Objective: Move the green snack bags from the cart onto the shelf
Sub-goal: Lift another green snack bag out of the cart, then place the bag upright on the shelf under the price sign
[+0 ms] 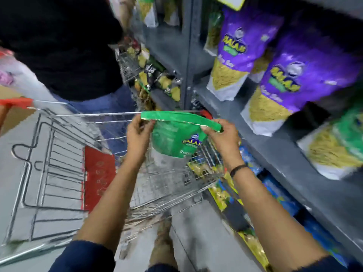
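Left hand (138, 132), right hand (220, 137): each pinching a top corner of one green snack bag (174, 139), held above the wire cart (161, 185). Shelf (261, 138) to the right. Advised: keep both corners gripped, bag upright, carried across beside the purple bags (294, 75).

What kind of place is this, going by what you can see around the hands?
Most likely a grocery shop aisle. A wire shopping cart stands beside grey metal shelving stocked with purple snack bags, and both hands, left hand and right hand, hold a green snack bag above the cart.
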A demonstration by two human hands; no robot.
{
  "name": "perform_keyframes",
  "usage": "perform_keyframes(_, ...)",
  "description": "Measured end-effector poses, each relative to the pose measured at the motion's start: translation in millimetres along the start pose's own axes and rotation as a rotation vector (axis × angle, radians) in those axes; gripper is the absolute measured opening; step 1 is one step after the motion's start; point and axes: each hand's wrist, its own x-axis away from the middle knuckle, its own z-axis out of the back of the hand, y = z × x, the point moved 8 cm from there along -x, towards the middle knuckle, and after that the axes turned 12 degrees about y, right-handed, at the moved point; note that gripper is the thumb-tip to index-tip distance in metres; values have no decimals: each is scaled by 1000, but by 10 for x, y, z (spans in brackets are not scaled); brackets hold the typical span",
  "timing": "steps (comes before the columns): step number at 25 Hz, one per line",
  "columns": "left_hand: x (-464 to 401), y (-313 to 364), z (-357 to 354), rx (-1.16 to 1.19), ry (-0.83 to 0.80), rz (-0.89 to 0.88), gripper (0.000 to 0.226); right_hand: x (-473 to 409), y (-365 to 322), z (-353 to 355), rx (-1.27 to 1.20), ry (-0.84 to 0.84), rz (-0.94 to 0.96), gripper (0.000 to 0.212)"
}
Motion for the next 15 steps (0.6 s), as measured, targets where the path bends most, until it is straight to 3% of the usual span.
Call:
perform_keyframes(4, 498, 986, -307, 176, -135, -113, 19, 320, -660, 1085, -196, 95, 75, 11)
perform_keyframes(7, 875, 1423, -659, 239, -310, -136, 14, 548, -913, 1824, -326, 169, 86, 13)
perform_keyframes(15, 2571, 2054, -2109, 332, -823, -168, 14, 1370, -464, 4019, -467, 733, 48, 13)
